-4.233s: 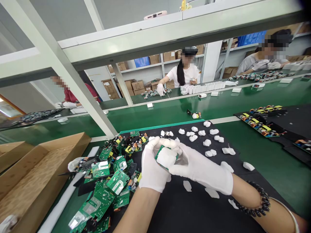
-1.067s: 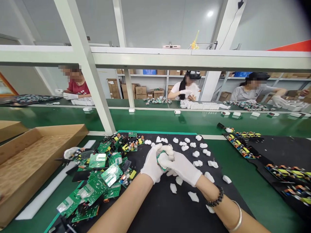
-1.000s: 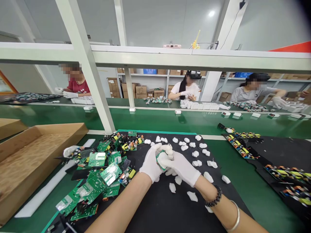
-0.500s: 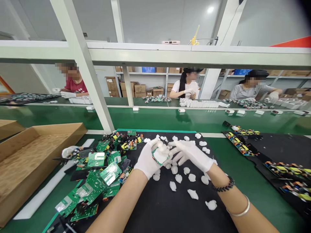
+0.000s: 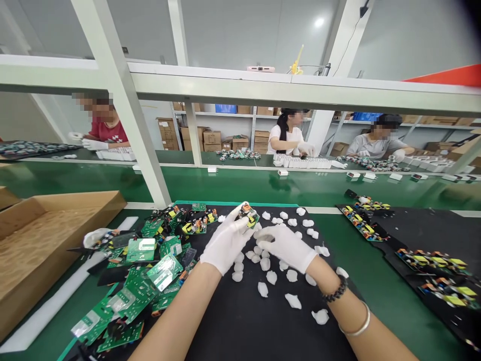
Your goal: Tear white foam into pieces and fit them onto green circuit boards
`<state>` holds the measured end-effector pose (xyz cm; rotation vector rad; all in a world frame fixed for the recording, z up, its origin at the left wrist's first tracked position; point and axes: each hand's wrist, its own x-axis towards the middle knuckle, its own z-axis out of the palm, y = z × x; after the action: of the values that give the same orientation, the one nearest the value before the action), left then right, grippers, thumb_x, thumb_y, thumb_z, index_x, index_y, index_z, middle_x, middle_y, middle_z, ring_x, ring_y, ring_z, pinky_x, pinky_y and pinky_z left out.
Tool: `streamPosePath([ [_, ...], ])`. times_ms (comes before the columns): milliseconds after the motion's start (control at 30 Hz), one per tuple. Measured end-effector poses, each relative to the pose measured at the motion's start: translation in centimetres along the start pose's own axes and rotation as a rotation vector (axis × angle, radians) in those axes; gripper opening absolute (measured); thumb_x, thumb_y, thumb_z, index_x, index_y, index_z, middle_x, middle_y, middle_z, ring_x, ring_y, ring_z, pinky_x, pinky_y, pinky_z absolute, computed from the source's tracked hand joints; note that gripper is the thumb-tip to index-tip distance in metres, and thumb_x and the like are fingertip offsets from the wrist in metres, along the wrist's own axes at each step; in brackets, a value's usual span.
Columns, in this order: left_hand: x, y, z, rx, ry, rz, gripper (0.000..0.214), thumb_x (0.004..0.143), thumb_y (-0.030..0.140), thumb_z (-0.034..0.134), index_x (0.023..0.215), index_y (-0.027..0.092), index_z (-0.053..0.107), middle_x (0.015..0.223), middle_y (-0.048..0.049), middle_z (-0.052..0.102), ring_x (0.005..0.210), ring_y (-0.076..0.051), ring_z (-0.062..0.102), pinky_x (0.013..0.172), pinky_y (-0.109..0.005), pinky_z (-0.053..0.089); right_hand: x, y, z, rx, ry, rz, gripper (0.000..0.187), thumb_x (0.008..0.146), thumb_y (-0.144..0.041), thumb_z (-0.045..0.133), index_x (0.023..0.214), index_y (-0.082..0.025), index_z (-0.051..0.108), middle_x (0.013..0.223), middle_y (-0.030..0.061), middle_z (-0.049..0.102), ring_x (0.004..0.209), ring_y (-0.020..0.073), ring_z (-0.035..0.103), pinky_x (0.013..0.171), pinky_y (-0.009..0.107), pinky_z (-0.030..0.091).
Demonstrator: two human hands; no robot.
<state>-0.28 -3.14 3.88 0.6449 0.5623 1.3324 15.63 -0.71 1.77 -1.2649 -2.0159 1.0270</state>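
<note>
My left hand (image 5: 227, 243), in a white glove, is closed around a small circuit board (image 5: 248, 214). Orange and yellow components on the board face up towards me. Just right of it, my right hand (image 5: 287, 246), gloved too, has its fingers curled together near the board's lower edge. Whether a white lump is between those fingertips is hard to make out. Several soft white lumps (image 5: 271, 277) lie below and around my right hand on a black mat (image 5: 240, 321).
To the left is a pile of green circuit boards (image 5: 141, 291), beside a white strip (image 5: 56, 301) and an open cardboard box (image 5: 63, 200). More boards stand in rows on a black sheet (image 5: 413, 225) at right. Beyond a green belt (image 5: 240, 183), several people work under a white frame beam (image 5: 225, 82).
My left hand has turned the board, so its component side shows instead of the white-patched face, and raised it slightly. My right hand's spread fingers have curled in. The view has shifted slightly.
</note>
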Motion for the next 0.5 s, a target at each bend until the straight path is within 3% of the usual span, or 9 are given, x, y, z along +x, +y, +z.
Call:
streamPosePath([
  [100,-0.2,-0.2,0.5,0.130,0.057,0.098,0.058,0.072,0.015,0.066,0.125,0.028,0.049,0.085,-0.0024,0.062,0.091,-0.018,0.060,0.090,-0.040,0.045,0.1,1.1,2.0,0.024,-0.047,0.061,0.025,0.070,-0.012,0.054,0.091,-0.017,0.066,0.074,0.0026,0.069,0.046,0.0113,0.058,0.049,0.024,0.046],
  [200,-0.2,-0.3,0.9,0.221,0.094,0.149,0.064,0.067,0.017,0.071,0.126,0.030,0.050,0.088,-0.0023,0.062,0.091,-0.019,0.060,0.087,-0.040,0.047,0.3,1.8,2.7,0.075,-0.096,0.099,0.013,0.069,-0.013,0.054,0.078,-0.016,0.063,0.064,0.0016,0.066,0.038,0.0099,0.054,0.038,0.021,0.041],
  [333,-0.1,-0.4,1.1,0.306,0.085,0.146,0.057,0.066,0.017,0.072,0.119,0.026,0.057,0.093,-0.0039,0.063,0.089,-0.019,0.060,0.086,-0.038,0.048,0.7,1.5,1.4,0.143,-0.019,0.061,0.007,0.071,-0.019,0.057,0.075,-0.016,0.061,0.066,0.0024,0.064,0.051,0.0117,0.057,0.048,0.023,0.045],
  [433,-0.2,-0.5,1.1,0.286,0.049,0.063,0.051,0.068,0.018,0.070,0.118,0.022,0.059,0.093,-0.0054,0.063,0.088,-0.017,0.059,0.086,-0.036,0.047,0.8,1.0,-0.3,0.192,0.077,0.012,0.017,0.076,-0.026,0.054,0.086,-0.015,0.062,0.077,0.0037,0.062,0.067,0.0133,0.058,0.062,0.025,0.047],
  [500,-0.2,-0.5,0.9,0.261,0.028,0.029,0.050,0.070,0.020,0.068,0.119,0.023,0.058,0.093,-0.0054,0.064,0.091,-0.018,0.058,0.087,-0.037,0.046,0.7,0.8,-1.1,0.227,0.069,-0.012,0.029,0.083,-0.031,0.045,0.099,-0.015,0.062,0.083,0.0050,0.062,0.076,0.0146,0.058,0.069,0.027,0.047],
])
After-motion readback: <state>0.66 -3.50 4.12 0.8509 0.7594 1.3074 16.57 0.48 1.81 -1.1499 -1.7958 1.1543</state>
